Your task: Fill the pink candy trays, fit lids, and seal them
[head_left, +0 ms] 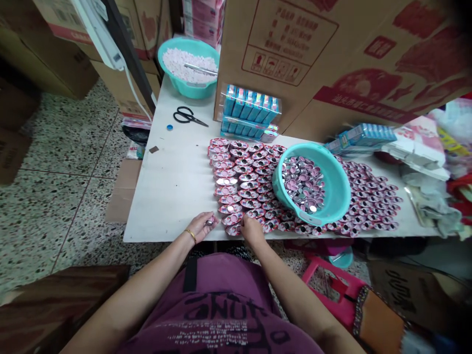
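Observation:
Many small red-and-pink packs (249,176) stand close together in rows, their eye-shaped tops facing up. Some tops in the leftmost columns carry pink or silvery discs, while others show dark round openings. At the table's front edge, my left hand (201,227) is curled around small round metal caps (209,222), just left of the packs. My right hand (252,231) is closed at the front left corner of the rows, touching a pack there; its fingertips are hidden. A turquoise basin (337,187) of loose pink and silver caps (302,182) sits on top of the packs.
Black scissors (190,117) and a blue cap (169,127) lie on the white table (165,191). Behind are a second turquoise basin (188,88) of pale bits, blue boxes (249,110) in clear plastic and a big carton (280,88). A pink stool (317,270) stands below right.

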Tool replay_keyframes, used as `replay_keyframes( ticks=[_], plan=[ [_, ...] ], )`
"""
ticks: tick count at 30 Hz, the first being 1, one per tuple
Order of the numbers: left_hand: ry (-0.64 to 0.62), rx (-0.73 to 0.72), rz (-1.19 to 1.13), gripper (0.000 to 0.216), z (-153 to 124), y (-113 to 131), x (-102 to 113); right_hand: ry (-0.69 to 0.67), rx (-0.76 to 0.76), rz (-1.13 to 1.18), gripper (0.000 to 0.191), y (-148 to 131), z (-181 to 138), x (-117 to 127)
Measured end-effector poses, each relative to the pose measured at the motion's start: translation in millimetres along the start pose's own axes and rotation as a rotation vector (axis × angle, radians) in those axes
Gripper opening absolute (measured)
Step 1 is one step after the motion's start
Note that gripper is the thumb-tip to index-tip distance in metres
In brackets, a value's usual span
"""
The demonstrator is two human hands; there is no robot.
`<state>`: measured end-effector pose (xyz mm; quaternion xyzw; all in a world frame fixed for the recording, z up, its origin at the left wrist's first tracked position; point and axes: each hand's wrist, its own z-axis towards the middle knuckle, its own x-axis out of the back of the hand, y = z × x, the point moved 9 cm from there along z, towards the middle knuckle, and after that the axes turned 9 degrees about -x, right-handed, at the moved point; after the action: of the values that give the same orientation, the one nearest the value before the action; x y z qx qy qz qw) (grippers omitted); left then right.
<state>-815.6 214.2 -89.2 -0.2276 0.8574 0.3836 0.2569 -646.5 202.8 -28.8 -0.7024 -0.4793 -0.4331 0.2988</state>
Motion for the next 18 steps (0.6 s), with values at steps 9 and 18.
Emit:
replay_keyframes(
  ticks=[9, 18],
  plan=[
    [0.015, -0.014, -0.014, 0.011, -2, 8, -9, -0.022, -0.023, -0.066, 0.038, 4, 4, 7],
    [0.006, -0.003, 0.074, 0.012, -13, 13, -9, 0.238, 0.176, 0.110, 0.018, -58, 20, 44]
  ],
)
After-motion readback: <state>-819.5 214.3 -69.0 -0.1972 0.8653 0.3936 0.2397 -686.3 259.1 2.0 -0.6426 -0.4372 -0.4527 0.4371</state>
